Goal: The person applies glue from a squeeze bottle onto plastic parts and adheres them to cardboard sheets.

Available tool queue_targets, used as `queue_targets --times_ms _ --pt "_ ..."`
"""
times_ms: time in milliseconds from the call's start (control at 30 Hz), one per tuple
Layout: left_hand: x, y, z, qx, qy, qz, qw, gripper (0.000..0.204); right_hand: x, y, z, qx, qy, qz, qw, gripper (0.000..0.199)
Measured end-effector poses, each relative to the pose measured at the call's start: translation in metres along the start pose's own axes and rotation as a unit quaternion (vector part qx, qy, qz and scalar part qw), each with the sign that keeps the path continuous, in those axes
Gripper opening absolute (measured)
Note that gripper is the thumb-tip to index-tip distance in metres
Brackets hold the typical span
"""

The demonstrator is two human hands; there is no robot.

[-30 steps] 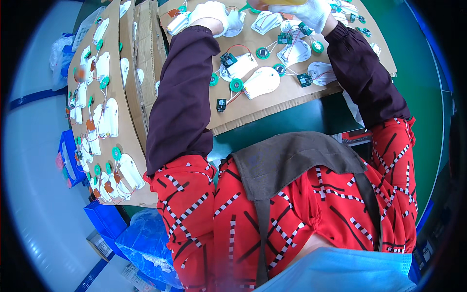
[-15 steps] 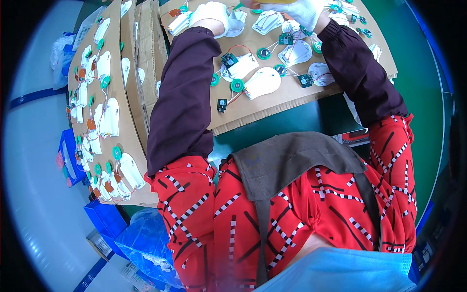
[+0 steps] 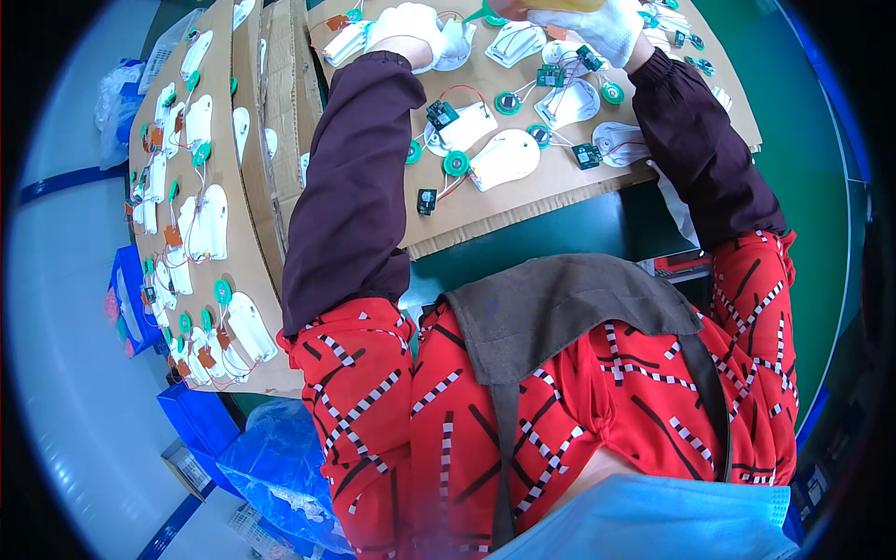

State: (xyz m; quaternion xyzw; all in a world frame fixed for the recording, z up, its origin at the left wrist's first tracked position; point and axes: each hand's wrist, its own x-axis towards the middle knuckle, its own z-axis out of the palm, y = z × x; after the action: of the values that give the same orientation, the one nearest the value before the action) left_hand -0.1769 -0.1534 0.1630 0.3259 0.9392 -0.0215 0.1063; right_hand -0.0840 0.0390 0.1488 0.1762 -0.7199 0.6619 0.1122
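My left hand (image 3: 406, 33), in a white glove, is at the top of the view with its fingers closed on the edge of a white plastic shell (image 3: 455, 45). To the right, my gloved right hand (image 3: 602, 30) is wrapped round a yellow thing (image 3: 571, 5) with a green pointed tip (image 3: 482, 11); its upper part is cut off by the frame edge. Below that hand lie a green circuit board (image 3: 551, 76) and a white shell (image 3: 569, 103). Nearer me are a white shell (image 3: 505, 160), a round green part (image 3: 455, 163) and a small dark-green board (image 3: 427, 202), joined by thin wires.
The shells rest on a cardboard sheet (image 3: 597, 191) with a bent front edge. On the left, another cardboard sheet (image 3: 266, 381) bears several wired shells. Blue bins (image 3: 198, 418) and a blue plastic bag (image 3: 280, 457) stand below it. Green floor (image 3: 793, 121) shows at right.
My right hand has moved a little to the right with the yellow thing, and its green tip is now farther from the shell at my left hand. My left hand has stayed put.
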Motion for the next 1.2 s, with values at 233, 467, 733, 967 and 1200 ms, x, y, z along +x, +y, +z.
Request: queue_targets --times_ms 233,467,733,967,1200 --pt "0.016 -0.011 0.017 0.003 0.004 0.036 0.999 0.054 -0.002 -0.001 -0.004 0.006 0.0 0.002 1.0 0.059" --pt "0.01 -0.007 0.014 -0.001 0.03 -0.01 1.0 0.056 0.004 0.005 0.001 -0.012 -0.002 -0.002 1.0 0.058" --pt "0.012 -0.005 0.015 -0.026 0.027 -0.016 0.999 0.057 0.013 0.011 0.001 -0.045 -0.006 -0.005 0.999 0.056" --pt "0.019 -0.013 0.023 -0.018 0.026 0.015 0.999 0.055 0.014 0.011 0.002 -0.049 -0.009 -0.002 0.999 0.055" --pt "0.016 -0.011 0.02 -0.012 0.012 0.016 1.0 0.056 0.016 0.012 0.003 -0.057 -0.011 -0.006 0.998 0.054"
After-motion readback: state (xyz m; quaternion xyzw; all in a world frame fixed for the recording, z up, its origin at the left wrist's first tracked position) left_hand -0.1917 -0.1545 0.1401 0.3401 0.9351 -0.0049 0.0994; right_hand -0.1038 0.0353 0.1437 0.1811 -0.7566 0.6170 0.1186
